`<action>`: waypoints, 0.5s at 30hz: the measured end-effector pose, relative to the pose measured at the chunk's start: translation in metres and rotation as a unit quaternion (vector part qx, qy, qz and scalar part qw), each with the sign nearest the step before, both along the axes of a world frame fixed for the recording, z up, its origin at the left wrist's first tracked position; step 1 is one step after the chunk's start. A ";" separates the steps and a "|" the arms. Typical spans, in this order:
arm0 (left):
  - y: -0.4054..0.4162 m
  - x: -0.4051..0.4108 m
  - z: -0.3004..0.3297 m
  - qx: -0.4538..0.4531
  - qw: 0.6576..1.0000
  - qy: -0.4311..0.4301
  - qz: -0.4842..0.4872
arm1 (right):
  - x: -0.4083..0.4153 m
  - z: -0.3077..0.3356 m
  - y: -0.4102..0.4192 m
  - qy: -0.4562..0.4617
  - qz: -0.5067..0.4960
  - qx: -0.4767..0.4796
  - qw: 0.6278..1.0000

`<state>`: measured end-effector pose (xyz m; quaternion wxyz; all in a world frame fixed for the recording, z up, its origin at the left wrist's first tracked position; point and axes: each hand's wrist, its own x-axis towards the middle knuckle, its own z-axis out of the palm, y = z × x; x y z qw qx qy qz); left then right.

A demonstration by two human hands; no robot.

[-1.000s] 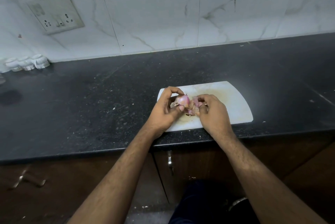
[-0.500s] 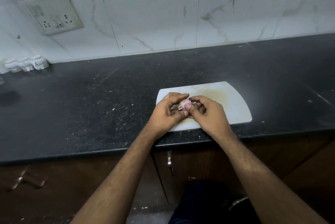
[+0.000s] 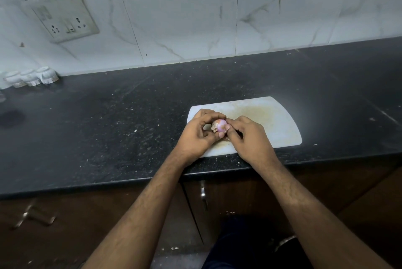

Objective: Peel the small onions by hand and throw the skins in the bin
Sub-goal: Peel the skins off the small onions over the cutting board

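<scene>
Both hands meet over the cutting board point(image 3: 280, 125), so scraps should fall there. The left hand point(image 3: 199, 135) pinches the onion point(image 3: 220, 125) steady; the right hand point(image 3: 250, 138) has its fingertips closed on the skin, set to strip it.

cutting board point(image 3: 272, 125) on counter point(image 3: 108, 129), cups point(image 3: 32, 77) far left

1. The small onion point(image 3: 220, 124) is pale pink-purple with a tan papery patch.
2. The cutting board point(image 3: 272, 120) is white, stained yellowish-brown.
3. The countertop point(image 3: 108, 120) is black, speckled white.
4. The wall tiles point(image 3: 185, 25) are white with grey-brown veins.
</scene>
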<state>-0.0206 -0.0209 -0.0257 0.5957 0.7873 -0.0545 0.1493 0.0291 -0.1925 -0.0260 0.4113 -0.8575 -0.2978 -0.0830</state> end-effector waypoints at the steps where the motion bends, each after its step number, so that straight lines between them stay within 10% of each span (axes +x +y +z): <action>1: 0.000 0.000 0.000 0.004 1.000 0.001 0.000 | -0.001 0.000 0.000 0.000 -0.002 -0.004 1.000; 15: 0.001 0.000 -0.002 -0.027 1.000 0.008 -0.012 | -0.001 0.005 -0.002 0.081 -0.055 0.094 0.991</action>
